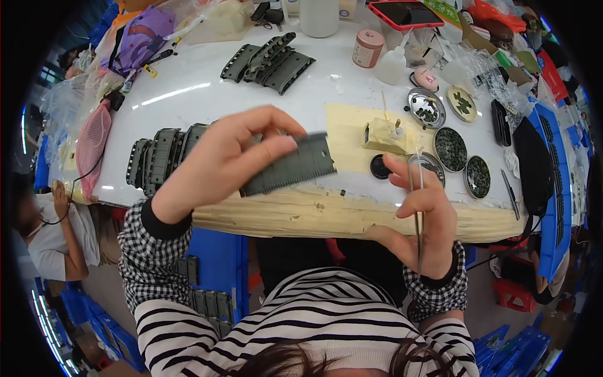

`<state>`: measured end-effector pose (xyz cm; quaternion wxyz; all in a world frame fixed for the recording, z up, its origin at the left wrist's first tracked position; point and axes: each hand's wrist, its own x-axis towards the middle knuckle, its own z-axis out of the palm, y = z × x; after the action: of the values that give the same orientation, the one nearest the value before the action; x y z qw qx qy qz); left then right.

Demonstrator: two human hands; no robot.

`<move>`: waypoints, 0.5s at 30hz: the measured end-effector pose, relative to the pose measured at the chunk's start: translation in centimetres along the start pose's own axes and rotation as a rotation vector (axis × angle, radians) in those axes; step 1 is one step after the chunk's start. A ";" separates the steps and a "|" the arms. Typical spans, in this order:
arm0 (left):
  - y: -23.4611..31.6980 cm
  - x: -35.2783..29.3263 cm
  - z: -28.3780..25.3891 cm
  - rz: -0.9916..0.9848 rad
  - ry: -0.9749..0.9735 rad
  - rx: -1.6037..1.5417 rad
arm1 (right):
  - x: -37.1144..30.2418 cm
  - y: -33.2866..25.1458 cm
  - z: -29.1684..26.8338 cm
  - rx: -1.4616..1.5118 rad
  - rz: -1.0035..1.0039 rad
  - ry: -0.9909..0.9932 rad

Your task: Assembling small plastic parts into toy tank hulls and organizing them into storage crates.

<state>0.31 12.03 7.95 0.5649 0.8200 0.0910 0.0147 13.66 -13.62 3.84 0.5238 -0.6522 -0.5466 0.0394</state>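
Observation:
My left hand (229, 160) grips a dark green plastic panel (292, 164) with a toothed lower edge and a small hole near its right end. It is held tilted above the table's front edge. In my right hand (436, 217) is a pair of metal tweezers (419, 235), prongs pointing away from me, with several fingers spread. Beyond those fingertips lies a metal dish (433, 163), partly hidden. Two round dishes of small dark pieces, one farther (450, 149) and one nearer (477, 176), sit to its right. A small black round cap (379, 167) lies left of the right hand.
Similar green panels stand in a row (164, 157) at left and a pile (270, 63) at the back. A tape-wrapped block (382, 135) holds a small bottle. A pen (510, 195) lies at right. Blue crates (217, 264) sit below; another person (59, 235) is at far left.

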 end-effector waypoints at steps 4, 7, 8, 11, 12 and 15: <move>0.0 -1.3 4.2 0.028 -0.131 -0.092 | 1.4 -1.1 1.7 0.027 -0.073 -0.215; -0.6 -1.6 5.2 0.022 -0.083 -0.246 | 0.8 -1.2 1.9 0.024 -0.118 -0.156; -0.7 -1.8 5.3 -0.019 -0.072 -0.323 | 0.5 -1.2 1.9 0.006 -0.126 -0.131; -2.2 -1.9 6.6 0.010 0.000 -0.645 | -0.4 -1.4 2.2 -0.067 -0.150 0.000; -3.7 -2.0 7.4 0.029 -0.022 -0.916 | -0.5 -1.4 2.6 -0.099 -0.162 0.083; -3.2 -2.6 11.9 0.158 0.145 -1.136 | -1.4 -0.3 3.9 -0.178 -0.174 0.227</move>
<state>-1.18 1.68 0.86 0.9060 0.3893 0.0462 0.1596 10.47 -12.28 1.58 0.5237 -0.6464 -0.5397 -0.1289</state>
